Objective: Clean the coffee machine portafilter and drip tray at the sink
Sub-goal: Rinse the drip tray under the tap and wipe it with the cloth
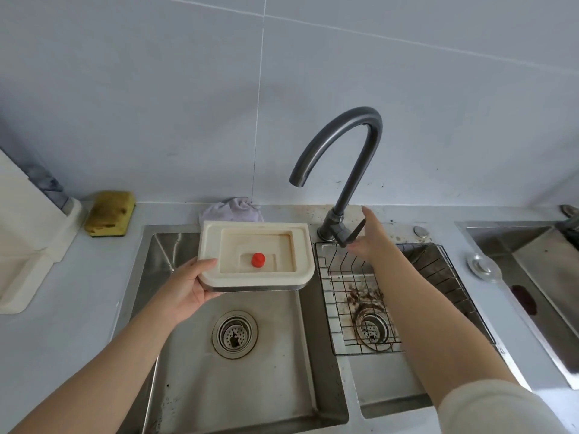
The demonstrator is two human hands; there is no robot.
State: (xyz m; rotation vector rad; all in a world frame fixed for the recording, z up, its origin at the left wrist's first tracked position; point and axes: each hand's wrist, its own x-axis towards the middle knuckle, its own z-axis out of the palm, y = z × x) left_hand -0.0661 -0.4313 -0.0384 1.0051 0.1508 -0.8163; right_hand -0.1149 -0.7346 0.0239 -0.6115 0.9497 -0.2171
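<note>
My left hand [185, 289] grips the left edge of a cream drip tray [300, 245], holding it level above the left sink basin [250, 386]. A red float knob [258, 260] stands in the tray's stained recess. My right hand [372, 236] reaches to the dark faucet [351, 170], its fingers straight against the lever handle [355, 233] at the faucet base. The spout points left, over the tray's far right corner. No water runs. No portafilter is in view.
A wire rack [344, 292] sits in the stained right basin over its drain [372, 327]. A yellow sponge [110, 213] and a crumpled cloth [233, 209] lie behind the left basin. A cream appliance [28, 245] stands at the left. Another sink [539, 277] is at the right.
</note>
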